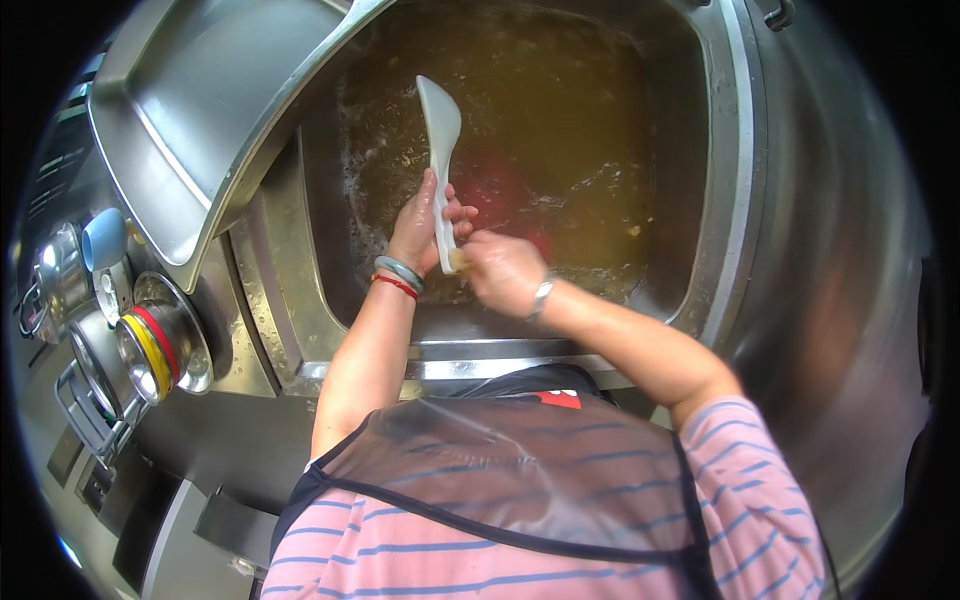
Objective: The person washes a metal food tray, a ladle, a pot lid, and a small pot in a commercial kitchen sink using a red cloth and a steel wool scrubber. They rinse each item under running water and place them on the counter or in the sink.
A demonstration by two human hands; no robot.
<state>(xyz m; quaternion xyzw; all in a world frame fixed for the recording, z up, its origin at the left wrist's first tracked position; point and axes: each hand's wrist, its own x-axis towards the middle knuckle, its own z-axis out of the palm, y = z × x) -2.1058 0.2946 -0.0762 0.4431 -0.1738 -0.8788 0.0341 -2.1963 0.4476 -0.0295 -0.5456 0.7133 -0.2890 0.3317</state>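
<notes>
My left hand [420, 225] grips the middle of a white spoon or rice paddle [442, 120], its broad end pointing away from me. My right hand [504, 271], slightly blurred, is closed on a small yellowish piece, perhaps a sponge [457, 260], which touches the handle's near end. Both hands are over a deep stainless steel sink [694, 187] holding murky brownish water [570, 120]. Something red [487, 184] shows dimly under the water; its shape cannot be told.
A large stainless steel pan [202, 67] leans over the sink's left edge. On the left stand metal bowls with a yellow band [148, 356] and a red band, a light blue cup [105, 240] and a steel pot [60, 274]. The sink's near rim [480, 367] is just before my apron.
</notes>
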